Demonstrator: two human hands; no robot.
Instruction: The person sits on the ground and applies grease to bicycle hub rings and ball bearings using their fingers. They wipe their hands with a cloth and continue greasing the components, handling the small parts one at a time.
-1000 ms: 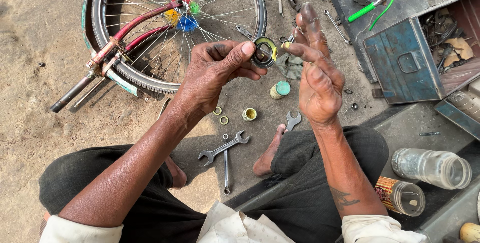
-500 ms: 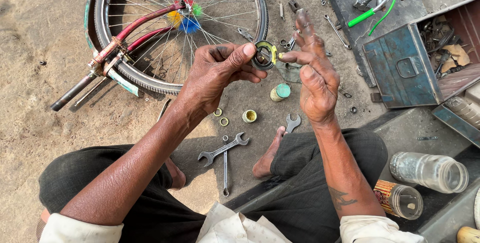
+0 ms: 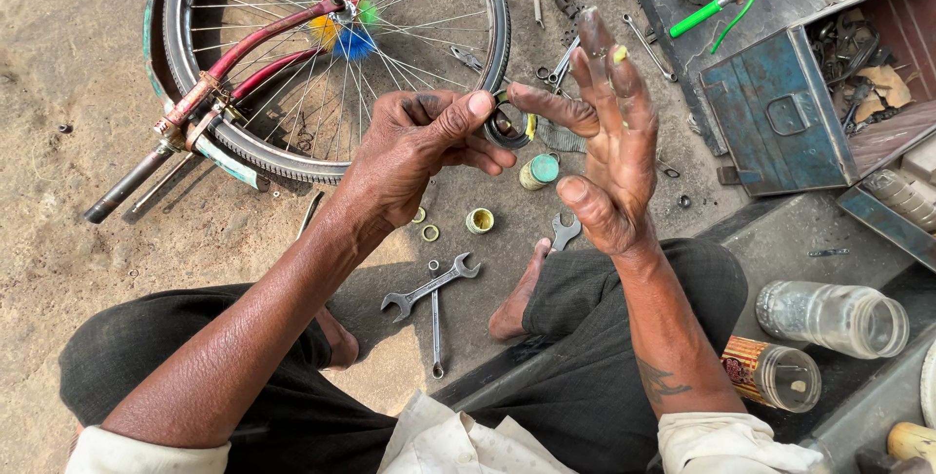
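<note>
Small round bearing ring [image 3: 509, 129], dark metal with a yellowish smear at its 3 o'clock edge. Held up off the ground, roughly face-on to the camera, hollow centre visible. Pinched at 9 o'clock by a thumb, touched at 3 o'clock by a greasy fingertip.
</note>
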